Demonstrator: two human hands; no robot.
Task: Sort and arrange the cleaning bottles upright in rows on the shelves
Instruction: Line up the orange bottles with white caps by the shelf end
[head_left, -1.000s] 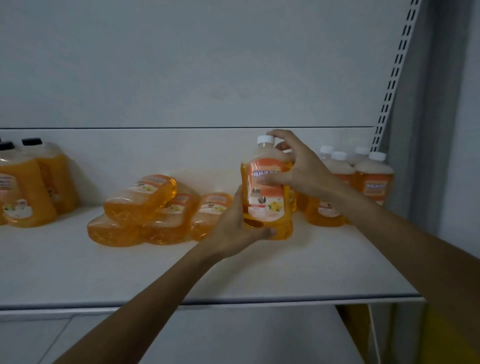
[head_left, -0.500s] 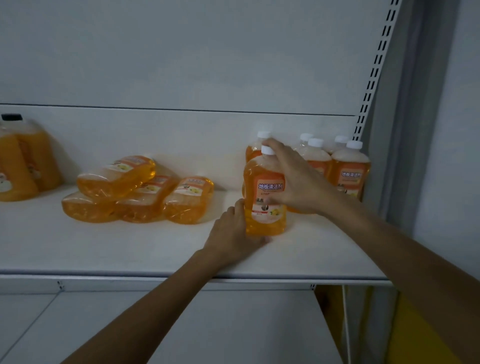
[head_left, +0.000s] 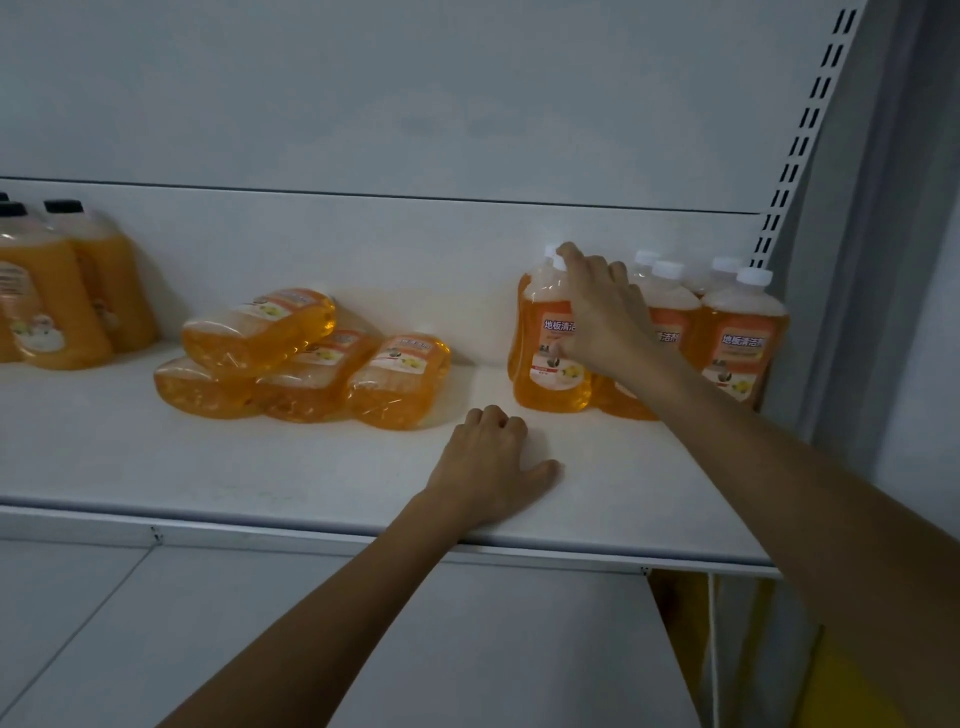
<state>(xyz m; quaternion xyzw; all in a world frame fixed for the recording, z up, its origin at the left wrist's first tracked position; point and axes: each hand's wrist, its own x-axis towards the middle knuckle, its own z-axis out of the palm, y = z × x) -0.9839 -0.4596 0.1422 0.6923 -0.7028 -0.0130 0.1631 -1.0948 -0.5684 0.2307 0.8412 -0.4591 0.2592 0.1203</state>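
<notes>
1. Fingers (head_left: 587, 273) of the right hand (head_left: 608, 327) curl over the shoulder of an upright floor-cleaner bottle (head_left: 545, 382), which stands on the shelf (head_left: 311, 467) touching the white-capped row (head_left: 737, 345).
2. Left hand (head_left: 488, 467) rests on the shelf, fingers loosely curled, holding nothing.
3. Four lying bottles (head_left: 291, 358) sit piled nearby, so I judge the task roughly half done.

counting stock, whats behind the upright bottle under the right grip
One more white-capped bottle: its cap and an orange sliver of its side show past the front bottle. Its label and base are covered by that bottle and the right grip.
</notes>
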